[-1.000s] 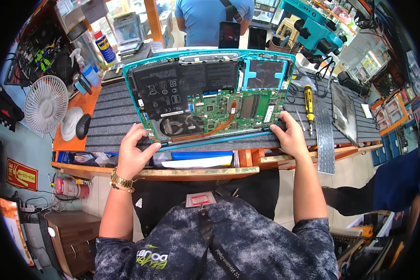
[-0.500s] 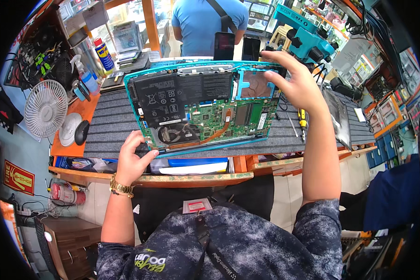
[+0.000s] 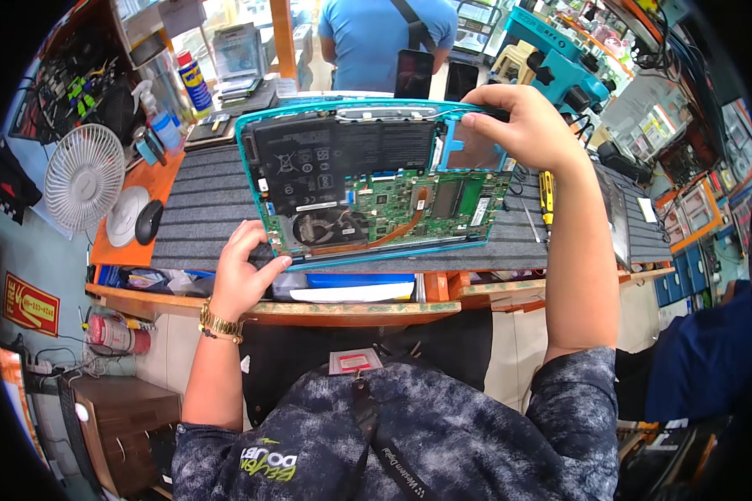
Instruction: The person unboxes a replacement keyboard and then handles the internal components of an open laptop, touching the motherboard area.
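Observation:
An open laptop chassis [image 3: 368, 260] with a teal rim stands tilted up above the bench mat, its insides facing me. Its black battery [image 3: 309, 163] fills the upper left, and a cooling fan [image 3: 320, 230] lies below it. A green circuit board [image 3: 382, 203] with a copper heat pipe crosses the lower part. A blue-edged drive bay [image 3: 475, 149] occupies the upper right. My left hand [image 3: 246, 269] grips the near left corner between thumb and fingers. At the far right corner, my right hand [image 3: 530, 129] is closed over the top edge, fingertips partly hidden behind it.
The grey ribbed mat [image 3: 196, 204] covers the bench. A yellow-handled screwdriver [image 3: 546, 196] lies to the right. A white fan [image 3: 83, 177] and a black mouse [image 3: 148, 221] are at left. An open drawer [image 3: 351, 313] juts out in front. A person in blue [image 3: 376, 50] is beyond the bench.
My right hand has closed down over the laptop's far right corner, where its fingers were spread before. The laptop has shifted slightly, with my left hand still on its near corner.

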A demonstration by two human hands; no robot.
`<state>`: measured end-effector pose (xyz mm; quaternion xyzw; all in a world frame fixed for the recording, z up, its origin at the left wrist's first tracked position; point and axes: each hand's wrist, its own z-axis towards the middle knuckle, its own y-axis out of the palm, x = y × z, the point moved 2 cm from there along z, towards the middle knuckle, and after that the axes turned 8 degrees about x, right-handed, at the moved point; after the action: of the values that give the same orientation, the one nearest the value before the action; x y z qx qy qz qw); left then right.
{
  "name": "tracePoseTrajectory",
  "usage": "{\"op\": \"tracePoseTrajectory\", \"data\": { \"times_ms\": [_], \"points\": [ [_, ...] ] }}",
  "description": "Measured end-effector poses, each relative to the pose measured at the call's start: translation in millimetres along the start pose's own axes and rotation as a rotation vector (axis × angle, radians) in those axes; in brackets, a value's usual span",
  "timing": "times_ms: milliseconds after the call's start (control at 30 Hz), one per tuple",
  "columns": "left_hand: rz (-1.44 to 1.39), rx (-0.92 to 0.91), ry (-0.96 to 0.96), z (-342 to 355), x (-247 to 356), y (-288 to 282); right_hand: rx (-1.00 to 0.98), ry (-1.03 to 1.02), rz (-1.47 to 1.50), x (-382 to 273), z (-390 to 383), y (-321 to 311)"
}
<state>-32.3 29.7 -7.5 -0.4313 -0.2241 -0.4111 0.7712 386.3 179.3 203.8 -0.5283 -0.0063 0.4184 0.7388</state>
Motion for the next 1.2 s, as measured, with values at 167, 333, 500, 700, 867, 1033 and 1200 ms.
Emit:
{"op": "tracePoseTrajectory", "data": {
  "times_ms": [167,333,500,700,867,1033,1200],
  "points": [
    [-0.010,0.015,-0.009,-2.5,-4.0,1.6,0.026,0.048,0.015,-7.1,0.7,9.4],
    [-0.004,0.016,-0.007,-3.5,-13.3,0.8,0.261,-0.130,-0.065,-22.2,-6.5,24.5],
    [0.012,0.024,0.005,-5.1,-13.0,-2.6,0.594,-0.469,-0.269,-59.2,-46.8,68.8],
    [0.008,0.027,0.040,-2.5,-13.0,0.0,0.452,-0.480,-0.181,-69.1,-69.0,133.8],
    [0.010,0.028,0.042,-3.1,-13.2,-0.8,0.457,-0.480,-0.215,-71.3,-66.9,150.5],
    [0.015,0.028,0.041,-4.5,-14.9,-0.4,0.440,-0.494,-0.233,-71.6,-63.4,153.5],
    [0.009,0.032,0.051,-3.4,-13.4,-1.0,0.472,-0.528,-0.246,-74.9,-61.1,158.2]
  ]
}}
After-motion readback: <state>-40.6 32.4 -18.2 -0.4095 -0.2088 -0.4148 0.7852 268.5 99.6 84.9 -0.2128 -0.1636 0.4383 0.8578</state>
